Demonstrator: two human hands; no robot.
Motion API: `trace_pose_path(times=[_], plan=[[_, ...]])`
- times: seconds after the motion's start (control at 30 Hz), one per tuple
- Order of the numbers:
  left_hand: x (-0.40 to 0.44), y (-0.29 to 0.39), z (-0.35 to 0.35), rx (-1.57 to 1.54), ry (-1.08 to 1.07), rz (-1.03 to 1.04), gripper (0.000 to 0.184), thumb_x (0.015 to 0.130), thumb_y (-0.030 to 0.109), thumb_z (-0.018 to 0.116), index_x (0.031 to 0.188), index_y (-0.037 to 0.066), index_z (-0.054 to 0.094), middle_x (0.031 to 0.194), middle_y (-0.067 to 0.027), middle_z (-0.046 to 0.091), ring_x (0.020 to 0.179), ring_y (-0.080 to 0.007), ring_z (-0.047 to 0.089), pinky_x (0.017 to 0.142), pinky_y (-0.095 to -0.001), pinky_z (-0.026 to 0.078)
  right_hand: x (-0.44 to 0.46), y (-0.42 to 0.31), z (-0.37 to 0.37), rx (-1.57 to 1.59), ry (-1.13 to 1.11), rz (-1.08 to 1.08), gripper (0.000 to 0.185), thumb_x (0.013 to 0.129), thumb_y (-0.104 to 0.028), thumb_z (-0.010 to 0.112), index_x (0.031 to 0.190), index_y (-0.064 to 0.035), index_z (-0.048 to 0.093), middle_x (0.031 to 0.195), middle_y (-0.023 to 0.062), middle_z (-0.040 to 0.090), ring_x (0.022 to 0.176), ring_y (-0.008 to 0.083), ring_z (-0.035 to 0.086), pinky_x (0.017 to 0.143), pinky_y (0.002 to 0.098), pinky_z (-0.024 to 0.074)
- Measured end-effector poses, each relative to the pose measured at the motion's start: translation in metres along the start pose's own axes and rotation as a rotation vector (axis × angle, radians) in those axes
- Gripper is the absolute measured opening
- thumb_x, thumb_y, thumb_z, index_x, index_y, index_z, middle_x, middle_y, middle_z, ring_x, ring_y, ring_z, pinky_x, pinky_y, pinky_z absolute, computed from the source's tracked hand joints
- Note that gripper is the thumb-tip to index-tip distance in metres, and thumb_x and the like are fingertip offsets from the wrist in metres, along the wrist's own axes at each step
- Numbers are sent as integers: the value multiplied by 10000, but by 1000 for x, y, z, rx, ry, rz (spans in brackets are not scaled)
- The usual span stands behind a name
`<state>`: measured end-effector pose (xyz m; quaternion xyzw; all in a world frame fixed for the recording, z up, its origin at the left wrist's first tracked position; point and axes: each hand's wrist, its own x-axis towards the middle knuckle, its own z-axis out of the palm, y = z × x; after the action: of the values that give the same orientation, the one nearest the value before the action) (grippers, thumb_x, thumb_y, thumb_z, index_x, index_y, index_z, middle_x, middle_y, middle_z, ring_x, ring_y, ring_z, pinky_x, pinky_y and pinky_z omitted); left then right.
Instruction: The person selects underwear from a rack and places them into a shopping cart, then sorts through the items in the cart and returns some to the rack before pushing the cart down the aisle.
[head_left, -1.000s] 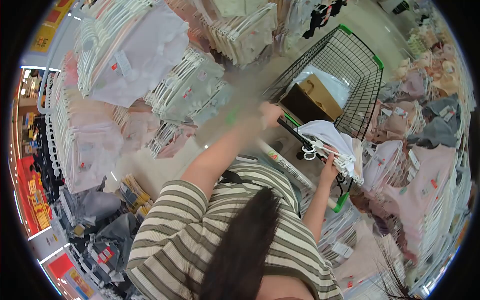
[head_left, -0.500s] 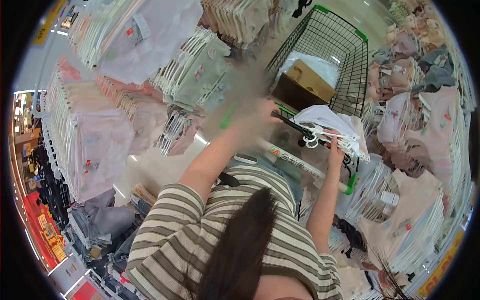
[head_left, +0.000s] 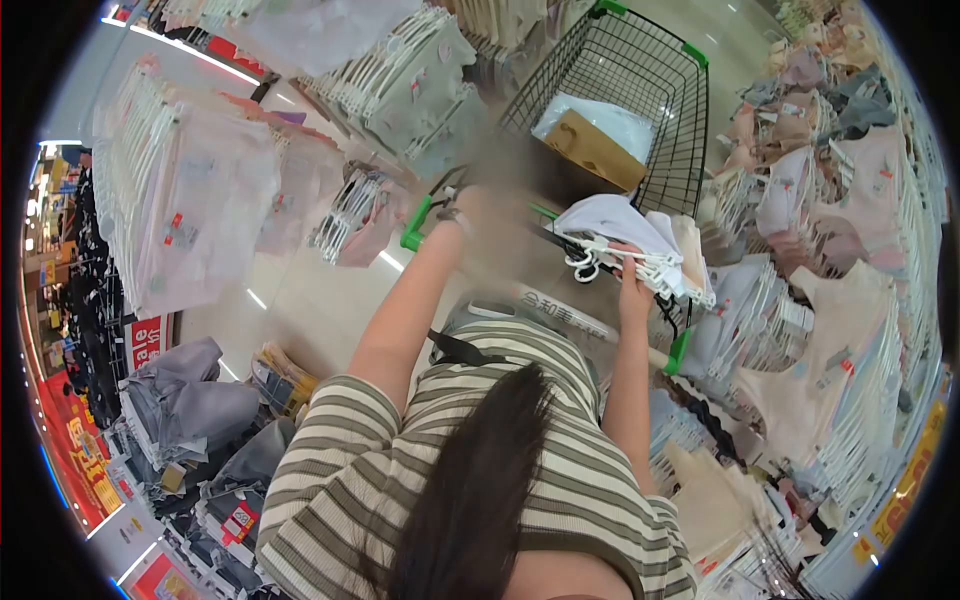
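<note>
My right hand [head_left: 632, 285] is closed around a bunch of white plastic hangers [head_left: 640, 262] at the near end of the shopping cart. White garments [head_left: 615, 220] hang from them, with a beige one [head_left: 688, 245] on the right side. My left hand [head_left: 474, 205] is near the green left corner of the cart handle [head_left: 412, 236]; a blurred patch covers its fingers, so its grip is unclear. Inside the black wire cart [head_left: 680, 150] lie a brown cardboard box [head_left: 595, 150] and a white plastic package [head_left: 620, 125]. The white push bar [head_left: 560, 310] runs just before my waist.
Racks of pale underwear on hangers [head_left: 215, 200] stand to the left, with folded grey garments [head_left: 190, 400] below. On the right, more hanging bras and tops [head_left: 820, 310] line the aisle close to the cart. Pale floor [head_left: 330, 300] shows between the left racks and me.
In view, the cart and the hangers in my right hand have shifted slightly left. My left hand has moved left and away from the hangers, toward the cart's left corner.
</note>
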<state>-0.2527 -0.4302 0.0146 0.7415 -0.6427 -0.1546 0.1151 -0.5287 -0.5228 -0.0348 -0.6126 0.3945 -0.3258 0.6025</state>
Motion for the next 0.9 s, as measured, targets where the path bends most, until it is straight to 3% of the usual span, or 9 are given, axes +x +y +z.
trace_pose_path(times=[0.13,0.27,0.4,0.57,0.63,0.67,0.7,0.77,0.9], plan=[[-31,-54,58,-1,-148,-122,296,651,346,673,892,173,667,926,-20,636,856,-228,602,739,-339,472,-32,7,13,-19,-64,-129,206,919,-140,435,1000,-14,577,1002,75,613,909,147,559,818,268,432],[-68,-85,86,108,-169,-133,310,641,380,697,870,174,663,916,0,634,864,-206,598,730,-312,466,-60,8,29,70,-54,-117,211,924,-124,427,1002,19,561,1006,113,606,951,174,555,870,291,423],[-99,-60,53,27,-159,-157,342,648,443,692,862,178,662,910,8,630,857,-201,597,709,-317,461,-79,0,38,141,50,-29,222,929,-147,440,1029,17,551,1021,110,604,940,164,558,854,286,432],[-120,-71,55,41,-152,-156,349,659,464,683,860,180,662,898,9,631,840,-204,599,700,-323,459,-90,0,39,297,-2,99,231,935,-177,441,1044,-5,551,1045,106,600,968,168,549,855,283,424],[-124,-75,52,42,-176,-148,353,662,471,680,860,180,661,896,9,631,837,-205,599,699,-325,459,-95,-8,44,224,-135,12,205,915,-132,455,1050,-19,560,1057,108,601,1016,188,531,908,308,392],[-127,-77,51,29,-154,-140,355,663,475,679,860,179,661,896,8,631,837,-206,599,698,-325,459,-93,-6,39,98,-247,-51,194,872,-138,538,1024,-25,581,1055,107,611,1047,202,519,941,329,376],[-128,-79,49,16,-134,-131,358,665,478,678,860,179,660,897,7,632,837,-206,599,696,-326,458,-94,-9,38,93,-242,-54,194,872,-138,538,1024,-25,581,1055,107,611,1047,202,519,941,329,376],[-129,-84,45,28,-128,-109,362,665,483,676,860,179,661,898,6,632,836,-209,600,696,-325,458,-98,-15,40,176,-499,-51,219,828,-97,592,1034,-25,585,1080,104,609,1112,204,491,976,342,351],[-128,-103,45,50,-141,-111,369,665,495,670,858,181,662,905,4,634,843,-215,600,698,-326,456,-100,-15,45,125,-495,-88,252,796,-72,622,1038,-17,576,1096,106,604,1155,214,470,993,352,338]])
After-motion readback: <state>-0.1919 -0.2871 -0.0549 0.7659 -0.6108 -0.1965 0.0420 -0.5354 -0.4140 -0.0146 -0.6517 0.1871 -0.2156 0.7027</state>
